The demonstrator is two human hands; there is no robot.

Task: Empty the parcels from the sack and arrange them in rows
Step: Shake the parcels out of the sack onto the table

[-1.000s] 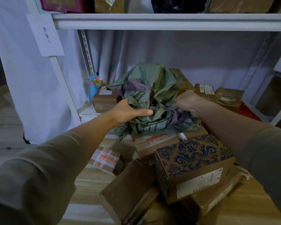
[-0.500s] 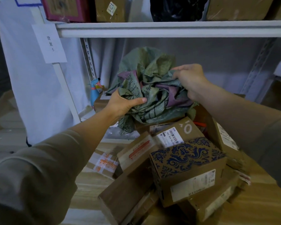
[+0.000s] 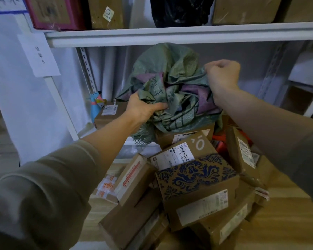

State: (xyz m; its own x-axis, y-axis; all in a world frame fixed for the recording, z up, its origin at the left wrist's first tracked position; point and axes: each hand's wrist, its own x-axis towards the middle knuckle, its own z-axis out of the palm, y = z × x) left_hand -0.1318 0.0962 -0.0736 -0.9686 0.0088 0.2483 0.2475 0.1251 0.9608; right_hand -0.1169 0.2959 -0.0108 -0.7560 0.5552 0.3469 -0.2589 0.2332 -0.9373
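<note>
A crumpled green and purple woven sack (image 3: 172, 91) hangs above a heap of cardboard parcels. My left hand (image 3: 143, 109) grips its lower left folds. My right hand (image 3: 222, 74) is clenched on its upper right edge, raised higher than the left. Under the sack lies the pile: a box with a blue floral print (image 3: 193, 175) at the front, a box with a barcode label (image 3: 181, 152) behind it, a tilted box with a red-printed label (image 3: 134, 175) at the left, and a box standing on end (image 3: 242, 150) at the right.
A white shelf board (image 3: 170, 35) runs just above the sack, with boxes and a black bag on it. A white upright (image 3: 61, 101) with a paper label stands at the left. A brown box (image 3: 107, 112) and a blue bottle (image 3: 96, 105) sit behind. The wooden surface (image 3: 287, 222) shows at the right.
Both hands have lifted the sack upward, off the parcels; my right hand has risen higher. More boxes show beneath the sack now, and the pile has shifted.
</note>
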